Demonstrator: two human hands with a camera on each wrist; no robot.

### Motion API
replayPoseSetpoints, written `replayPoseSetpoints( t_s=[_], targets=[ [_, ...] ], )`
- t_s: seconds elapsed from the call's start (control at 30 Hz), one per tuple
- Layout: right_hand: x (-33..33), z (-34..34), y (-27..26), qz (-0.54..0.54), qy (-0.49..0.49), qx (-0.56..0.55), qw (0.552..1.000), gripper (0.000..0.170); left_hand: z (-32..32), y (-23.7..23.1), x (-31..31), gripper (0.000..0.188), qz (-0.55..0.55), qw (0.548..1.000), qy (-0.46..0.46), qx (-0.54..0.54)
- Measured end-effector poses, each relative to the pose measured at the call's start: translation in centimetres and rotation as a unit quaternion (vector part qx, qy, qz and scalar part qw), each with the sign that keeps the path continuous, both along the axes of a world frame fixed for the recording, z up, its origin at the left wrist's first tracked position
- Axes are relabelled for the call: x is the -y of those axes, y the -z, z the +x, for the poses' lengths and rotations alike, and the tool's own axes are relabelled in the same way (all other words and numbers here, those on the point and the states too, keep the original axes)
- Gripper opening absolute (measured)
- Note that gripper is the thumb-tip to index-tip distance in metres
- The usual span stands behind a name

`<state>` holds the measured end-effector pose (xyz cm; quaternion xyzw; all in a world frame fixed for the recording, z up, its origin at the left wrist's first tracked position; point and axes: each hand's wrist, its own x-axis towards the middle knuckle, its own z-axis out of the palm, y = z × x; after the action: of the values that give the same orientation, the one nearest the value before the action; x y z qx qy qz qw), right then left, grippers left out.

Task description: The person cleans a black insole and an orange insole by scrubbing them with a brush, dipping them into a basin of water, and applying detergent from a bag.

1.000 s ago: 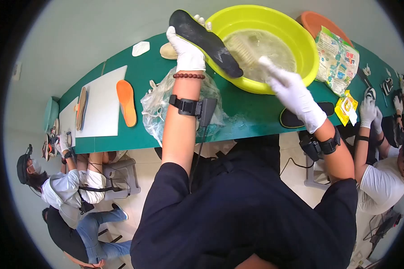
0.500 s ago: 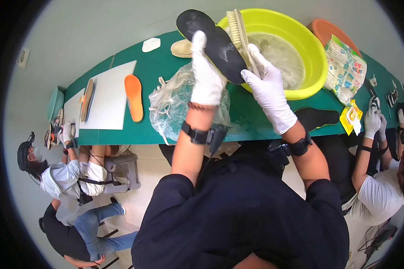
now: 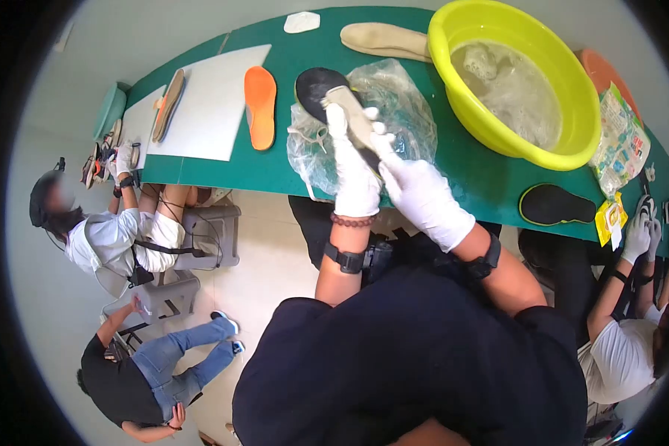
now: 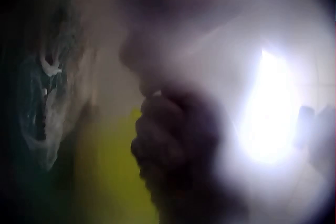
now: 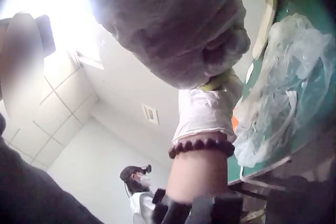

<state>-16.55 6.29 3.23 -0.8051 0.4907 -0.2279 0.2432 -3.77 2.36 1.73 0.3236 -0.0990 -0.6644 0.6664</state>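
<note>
In the head view my gloved left hand (image 3: 355, 172) grips a black insole (image 3: 317, 85) from below, over a crumpled clear plastic bag (image 3: 405, 100). My gloved right hand (image 3: 425, 199) holds a pale-backed brush (image 3: 351, 115), laid along the insole with its back up. Hand and brush cover much of the insole's middle and lower end. The left wrist view is dark and blurred, with a hand (image 4: 176, 129) only roughly visible. In the right wrist view the right hand (image 5: 173, 29) is close in front of the left hand (image 5: 207, 111).
A yellow-green basin (image 3: 453, 85) of sudsy water stands at the right, beside a detergent bag (image 3: 618, 141). Another black insole (image 3: 556, 205) lies near the front edge. To the left are an orange insole (image 3: 260, 108) and a white board (image 3: 209, 111). People sit at both sides.
Both hands have moved left and toward the body, away from the basin, with the insole and brush. The brush, earlier over the water and then beside the insole, now lies over the insole.
</note>
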Motion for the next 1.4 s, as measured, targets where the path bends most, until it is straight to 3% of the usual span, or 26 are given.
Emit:
replayPoseSetpoints(
  t_s=[0.03,0.07,0.13,0.2,0.27,0.33,0.4,0.5,0.6,0.67,0.77,0.87,0.9,0.93,1.0,1.07,1.1,1.23,1.33,1.37,1.4],
  targets=[
    [-0.9,0.1,-0.2,0.015,-0.020,-0.027,0.999,0.051,0.9,-0.4,0.2,0.052,0.001,0.999,-0.040,-0.030],
    [-2.2,0.1,-0.5,0.027,-0.038,-0.053,0.997,0.045,3.0,1.9,1.2,0.041,-0.050,0.986,-0.042,-0.154],
    [-3.3,-0.9,-0.5,0.068,-0.078,-0.090,0.991,0.057,4.2,2.9,1.0,0.026,-0.058,0.990,-0.073,-0.106],
    [-2.3,-0.1,-0.6,0.000,-0.042,-0.069,0.997,0.062,2.2,4.8,1.4,0.018,-0.030,0.994,-0.102,0.008],
    [-1.9,0.6,0.3,-0.002,-0.041,-0.091,0.995,0.066,0.9,1.8,0.5,0.013,-0.015,0.997,-0.074,0.006],
    [-2.2,0.3,-0.1,-0.020,-0.062,-0.077,0.995,0.062,3.5,3.7,1.9,0.011,-0.023,0.996,-0.080,-0.028],
    [-2.7,-0.7,-0.4,0.079,-0.083,-0.115,0.987,0.057,3.7,4.1,1.8,0.011,-0.025,0.995,-0.097,-0.006],
    [-0.6,0.0,0.4,-0.001,-0.052,-0.064,0.997,0.058,0.0,3.3,0.2,0.011,-0.003,0.998,-0.068,0.005],
    [-1.5,-0.1,-0.2,0.033,-0.079,-0.100,0.991,0.061,2.5,4.7,1.0,0.014,-0.035,0.994,-0.095,-0.033],
    [-2.9,-1.2,1.3,0.042,-0.096,-0.096,0.990,0.062,4.0,4.7,1.2,0.015,0.004,0.993,-0.112,0.029],
    [-2.0,0.0,1.2,0.042,-0.043,-0.093,0.994,0.057,0.5,4.9,0.4,0.022,0.027,0.986,-0.120,0.109],
    [-1.1,-0.2,2.5,0.036,-0.053,-0.081,0.995,0.059,1.1,4.4,0.3,0.024,-0.002,0.995,-0.097,0.023],
    [-2.3,-0.6,1.2,0.039,-0.066,-0.079,0.994,0.059,2.1,3.2,0.4,0.026,-0.011,0.991,-0.133,0.021],
    [-3.1,-0.9,-0.1,0.042,-0.078,-0.078,0.993,0.059,3.0,2.0,0.3,0.025,-0.018,0.985,-0.143,0.094],
    [-2.9,-1.1,-1.0,0.048,-0.075,-0.083,0.993,0.060,3.5,3.4,0.8,0.025,-0.033,0.988,-0.147,0.024],
    [-1.5,-0.2,-1.1,0.025,-0.050,-0.066,0.996,0.060,0.6,2.7,0.2,0.025,-0.012,0.989,-0.130,0.072],
    [-0.1,0.4,-0.5,0.003,-0.036,-0.051,0.998,0.061,-0.1,2.8,-0.4,0.025,-0.044,0.995,-0.073,0.043],
    [-2.2,-0.4,0.3,0.007,-0.076,-0.062,0.995,0.062,2.0,1.7,0.6,0.030,-0.029,0.982,-0.181,0.056],
    [-1.3,-1.0,-0.7,0.003,-0.056,-0.066,0.996,0.061,0.0,3.5,-0.3,0.029,-0.005,0.989,-0.122,0.081],
    [-0.1,-0.7,-0.6,0.047,-0.053,-0.060,0.996,0.060,-0.5,3.5,-0.8,0.029,-0.005,0.997,-0.055,0.049],
    [1.2,-0.6,0.4,0.024,-0.053,-0.025,0.998,0.059,-0.4,3.5,-0.1,0.030,-0.007,0.998,-0.059,0.010]
  ],
)
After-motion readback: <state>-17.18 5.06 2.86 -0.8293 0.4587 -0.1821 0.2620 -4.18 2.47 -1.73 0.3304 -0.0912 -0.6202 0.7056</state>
